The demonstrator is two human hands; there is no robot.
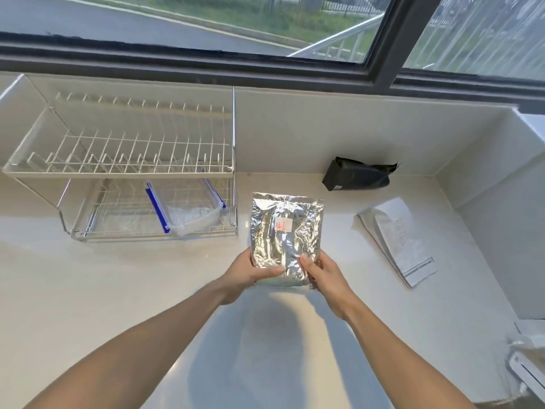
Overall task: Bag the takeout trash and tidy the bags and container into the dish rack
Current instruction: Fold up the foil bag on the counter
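A crinkled silver foil bag (284,231) with a small white label is held above the counter in the middle of the view. My left hand (250,274) grips its lower left corner and my right hand (323,274) grips its lower right corner. To the left stands a white two-tier wire dish rack (118,169). A clear plastic container (185,209) with blue clips sits in the rack's lower tier. A black bag (356,174) lies by the back wall on the right. A white paper bag (398,237) lies flat further right.
The white counter (88,276) runs under a dark-framed window (265,69). A raised white ledge (501,187) bounds the right side. A white object (528,370) pokes in at the lower right edge.
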